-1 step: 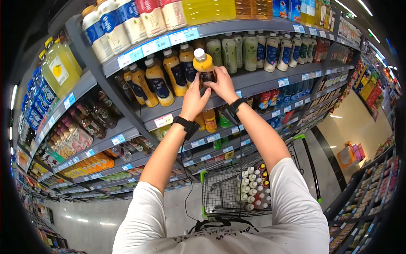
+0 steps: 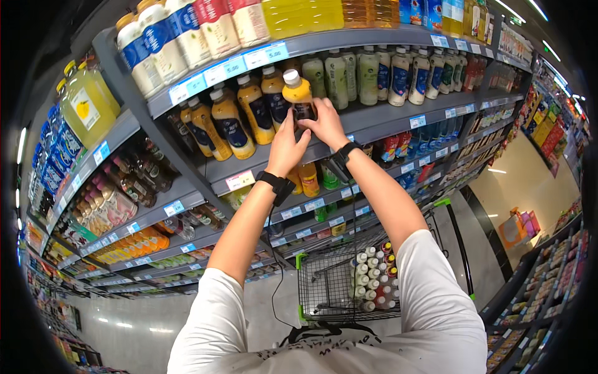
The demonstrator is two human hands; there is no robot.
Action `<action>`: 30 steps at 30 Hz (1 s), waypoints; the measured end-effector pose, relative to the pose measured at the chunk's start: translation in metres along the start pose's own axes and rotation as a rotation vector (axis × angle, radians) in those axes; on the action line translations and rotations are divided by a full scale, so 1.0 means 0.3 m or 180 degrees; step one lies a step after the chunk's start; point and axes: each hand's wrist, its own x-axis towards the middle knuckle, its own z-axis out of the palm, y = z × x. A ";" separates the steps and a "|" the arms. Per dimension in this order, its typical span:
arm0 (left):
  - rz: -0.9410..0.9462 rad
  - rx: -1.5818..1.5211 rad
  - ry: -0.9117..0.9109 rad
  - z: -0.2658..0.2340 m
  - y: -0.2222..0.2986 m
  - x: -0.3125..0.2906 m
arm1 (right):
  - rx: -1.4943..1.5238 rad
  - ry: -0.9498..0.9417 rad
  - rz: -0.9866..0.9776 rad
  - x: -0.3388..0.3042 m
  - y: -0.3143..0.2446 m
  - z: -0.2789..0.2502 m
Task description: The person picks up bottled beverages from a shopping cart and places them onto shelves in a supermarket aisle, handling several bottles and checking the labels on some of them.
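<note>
Both my hands grip a yellow drink bottle (image 2: 298, 93) with a white cap and a dark label, upright at the front of a shelf. My left hand (image 2: 288, 144) wraps its lower left side, and my right hand (image 2: 327, 123) closes on its right side; the fingers hide its base. Behind and left of it stand similar yellow bottles with dark labels (image 2: 232, 123). Right of my hands, green bottles (image 2: 337, 80) and white bottles with blue labels (image 2: 399, 78) line the same shelf.
A wire shopping cart (image 2: 317, 280) with green corners stands below my right arm, several capped bottles (image 2: 377, 274) grouped inside it. Overhead, a shelf edge with price tags (image 2: 240, 62) juts out. A shelf upright (image 2: 168, 146) divides the bays. A thin cable (image 2: 274, 280) hangs by my left arm.
The view has shifted slightly, so the nearby shelf and bottles sit a little further left. Both hands keep the same hold on the yellow drink bottle.
</note>
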 end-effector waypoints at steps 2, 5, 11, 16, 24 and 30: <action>-0.0083 0.0208 -0.0014 0.074 -0.068 0.031 | -0.0396 -0.0096 0.0183 0.030 0.079 0.036; -0.0147 0.1025 0.0111 0.104 -0.131 0.046 | -0.0390 -0.0317 0.0189 0.081 0.113 0.072; -0.0324 0.1258 -0.0095 0.127 -0.095 0.044 | -0.0609 -0.1011 0.0505 0.179 0.182 0.099; -0.0410 0.1625 -0.0160 0.144 -0.084 0.050 | -0.0323 -0.1056 0.0304 0.218 0.224 0.140; -0.0081 0.0971 -0.0225 0.122 -0.047 -0.009 | -0.0679 -0.1285 0.0782 0.137 0.150 0.079; 0.0424 0.0762 -0.0133 -0.163 0.276 -0.268 | 0.0663 -0.0664 -0.0025 -0.267 -0.045 -0.474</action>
